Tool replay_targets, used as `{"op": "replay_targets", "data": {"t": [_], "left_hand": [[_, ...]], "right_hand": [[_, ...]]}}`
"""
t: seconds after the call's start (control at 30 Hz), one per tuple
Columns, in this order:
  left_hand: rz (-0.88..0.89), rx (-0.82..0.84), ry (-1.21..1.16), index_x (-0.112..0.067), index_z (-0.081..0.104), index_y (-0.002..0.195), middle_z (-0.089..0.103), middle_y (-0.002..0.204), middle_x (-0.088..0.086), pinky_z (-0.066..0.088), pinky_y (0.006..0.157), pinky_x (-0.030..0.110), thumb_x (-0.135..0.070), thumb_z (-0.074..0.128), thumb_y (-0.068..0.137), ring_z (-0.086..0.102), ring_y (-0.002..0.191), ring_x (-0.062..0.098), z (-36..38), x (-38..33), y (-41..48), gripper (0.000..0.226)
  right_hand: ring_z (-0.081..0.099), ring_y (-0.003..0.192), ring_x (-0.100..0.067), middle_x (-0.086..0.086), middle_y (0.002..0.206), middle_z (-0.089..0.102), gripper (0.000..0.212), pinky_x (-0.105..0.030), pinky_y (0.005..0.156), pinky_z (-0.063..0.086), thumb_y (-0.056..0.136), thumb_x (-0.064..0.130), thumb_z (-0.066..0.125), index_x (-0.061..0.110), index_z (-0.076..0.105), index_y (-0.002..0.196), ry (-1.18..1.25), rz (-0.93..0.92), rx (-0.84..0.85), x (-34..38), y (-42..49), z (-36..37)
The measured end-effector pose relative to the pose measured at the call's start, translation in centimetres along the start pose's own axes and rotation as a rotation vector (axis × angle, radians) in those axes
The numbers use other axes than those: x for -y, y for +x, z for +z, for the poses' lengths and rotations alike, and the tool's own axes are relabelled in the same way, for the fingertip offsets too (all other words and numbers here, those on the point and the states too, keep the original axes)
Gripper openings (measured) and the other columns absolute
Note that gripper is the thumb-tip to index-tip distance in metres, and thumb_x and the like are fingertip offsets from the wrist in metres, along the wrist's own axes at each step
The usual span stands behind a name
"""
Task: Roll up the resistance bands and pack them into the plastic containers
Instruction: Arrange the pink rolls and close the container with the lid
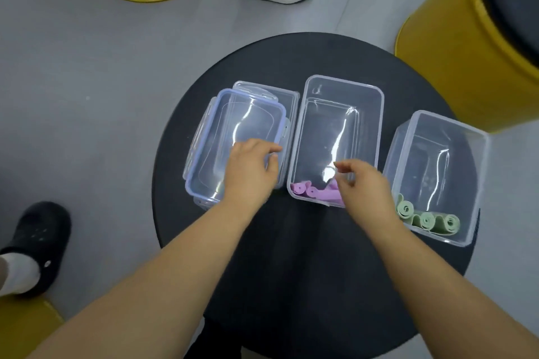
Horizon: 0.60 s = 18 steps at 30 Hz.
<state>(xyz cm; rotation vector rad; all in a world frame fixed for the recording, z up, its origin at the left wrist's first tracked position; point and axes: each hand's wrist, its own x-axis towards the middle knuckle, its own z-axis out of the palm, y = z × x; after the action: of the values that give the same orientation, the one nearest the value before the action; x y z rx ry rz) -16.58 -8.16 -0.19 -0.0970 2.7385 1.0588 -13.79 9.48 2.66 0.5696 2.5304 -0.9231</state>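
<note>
The containers point(376, 114) are clear, glossy plastic, smooth enough to throw bright white streaks of glare. The lid point(248, 116) on the left one is the same clear plastic, edged with a pale blue-violet rim. The pink bands point(309, 192) and green bands point(428, 220) look like thin, matt rubber. The round table point(291, 67) has a matt black top. The yellow drums point(437, 52) carry glossy paint. The grey floor point(102, 67) is smooth and dull.
</note>
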Motion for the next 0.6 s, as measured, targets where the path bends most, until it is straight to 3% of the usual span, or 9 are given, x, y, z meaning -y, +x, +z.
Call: {"op": "replay_targets", "data": {"t": [0.07, 0.2, 0.33, 0.43, 0.6], "left_hand": [[0.135, 0.083, 0.033, -0.017, 0.071, 0.105, 0.067, 0.107, 0.001, 0.031, 0.089, 0.020, -0.013, 0.055, 0.090, 0.048, 0.110, 0.023, 1.7, -2.1, -0.2, 0.023], [0.234, 0.141, 0.086, -0.017, 0.073, 0.100, 0.069, 0.102, 0.001, 0.032, 0.090, 0.022, -0.012, 0.058, 0.087, 0.051, 0.106, 0.025, 4.2, -3.9, -0.3, 0.021], [0.172, 0.096, 0.079, -0.016, 0.073, 0.099, 0.070, 0.100, 0.004, 0.032, 0.089, 0.022, -0.010, 0.058, 0.086, 0.052, 0.104, 0.028, 5.1, -3.8, -0.3, 0.021], [0.185, 0.133, 0.112, -0.016, 0.073, 0.100, 0.069, 0.101, 0.004, 0.035, 0.091, 0.028, -0.010, 0.056, 0.087, 0.051, 0.106, 0.029, 5.1, -3.5, -0.3, 0.022], [0.193, 0.143, 0.129, -0.017, 0.072, 0.103, 0.068, 0.105, 0.002, 0.031, 0.091, 0.021, -0.011, 0.054, 0.089, 0.049, 0.110, 0.025, 5.0, -2.6, -0.2, 0.024]], "right_hand": [[0.059, 0.103, -0.026, -0.009, 0.117, 0.063, 0.032, -0.031, 0.085, 0.046, 0.092, 0.006, 0.047, 0.015, 0.064, 0.118, -0.324, 0.024, 0.114, -1.6, 2.4, -2.0], [0.060, 0.089, -0.029, -0.009, 0.095, 0.063, 0.023, -0.030, 0.069, 0.047, 0.083, 0.003, 0.056, 0.014, 0.067, 0.101, -0.815, -0.042, 0.386, -1.8, 5.7, -2.2], [0.051, 0.075, -0.027, -0.006, 0.076, 0.046, 0.008, -0.030, 0.064, 0.042, 0.080, 0.000, 0.061, 0.007, 0.058, 0.077, -0.848, -0.087, 0.418, -1.1, 6.0, -0.4], [0.050, 0.076, -0.027, -0.008, 0.086, 0.051, 0.013, -0.031, 0.066, 0.044, 0.085, 0.001, 0.056, 0.006, 0.065, 0.094, -0.815, -0.088, 0.403, -0.8, 6.1, 0.1], [0.053, 0.071, -0.024, -0.003, 0.071, 0.048, 0.007, -0.028, 0.063, 0.044, 0.082, 0.012, 0.058, 0.008, 0.063, 0.085, -0.800, -0.045, 0.441, -0.4, 6.3, 0.7]]}}
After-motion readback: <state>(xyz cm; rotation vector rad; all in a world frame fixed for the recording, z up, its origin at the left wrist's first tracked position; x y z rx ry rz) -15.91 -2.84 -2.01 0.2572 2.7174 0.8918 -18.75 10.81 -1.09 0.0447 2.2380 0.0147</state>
